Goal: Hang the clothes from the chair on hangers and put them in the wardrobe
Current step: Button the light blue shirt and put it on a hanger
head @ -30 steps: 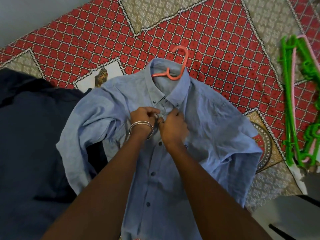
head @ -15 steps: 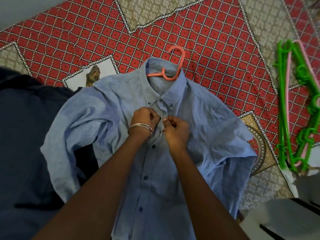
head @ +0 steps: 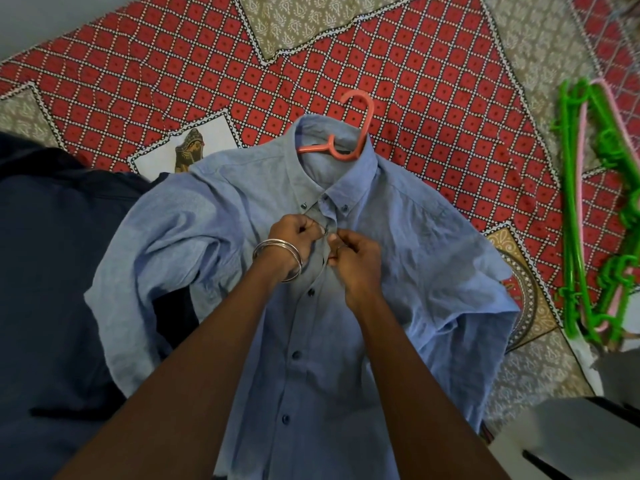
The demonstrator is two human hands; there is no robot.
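We see a pale blue shirt [head: 398, 271] with dark navy buttons, and a coral-pink hanger [head: 349, 133] hook at its collar. Under it lies a bedspread [head: 173, 81] of red diamonds edged in white dots, with beige leaf-print panels. To our left sits a dark navy garment [head: 52, 271]. To our right lie bright green hangers [head: 575, 202], one pale pink among them.

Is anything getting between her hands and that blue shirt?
Nothing visible. Both the left hand and the right hand already pinch the blue shirt at its button placket, just below the collar.
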